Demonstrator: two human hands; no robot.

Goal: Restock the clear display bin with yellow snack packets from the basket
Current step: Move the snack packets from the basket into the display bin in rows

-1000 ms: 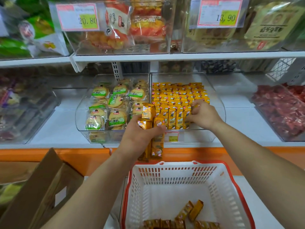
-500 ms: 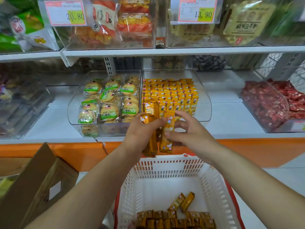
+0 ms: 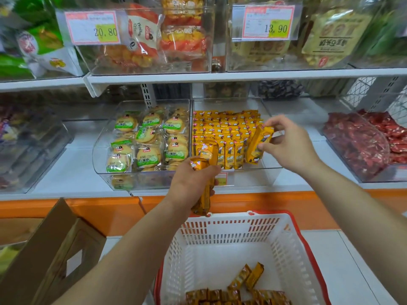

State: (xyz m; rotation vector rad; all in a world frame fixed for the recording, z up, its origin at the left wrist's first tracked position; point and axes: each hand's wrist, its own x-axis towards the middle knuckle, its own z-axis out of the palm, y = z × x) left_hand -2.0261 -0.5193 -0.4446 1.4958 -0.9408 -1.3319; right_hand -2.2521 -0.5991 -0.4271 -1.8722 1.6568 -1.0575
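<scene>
Yellow snack packets (image 3: 206,203) fill the left grip (image 3: 193,181); the right grip (image 3: 288,146) pinches one over the bin (image 3: 255,178).

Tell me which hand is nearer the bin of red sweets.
Right. The right hand, pinching a yellow packet, is just left of the red sweets bin; the left hand, gripping more packets, is farther left and lower.

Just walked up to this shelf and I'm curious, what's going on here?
A person is restocking a clear display bin with yellow snack packets. The right hand pinches one packet at the bin's right side, beside the rows already standing in it. The left hand grips a small bundle of packets in front of the bin. More packets lie in the white basket below.
</scene>
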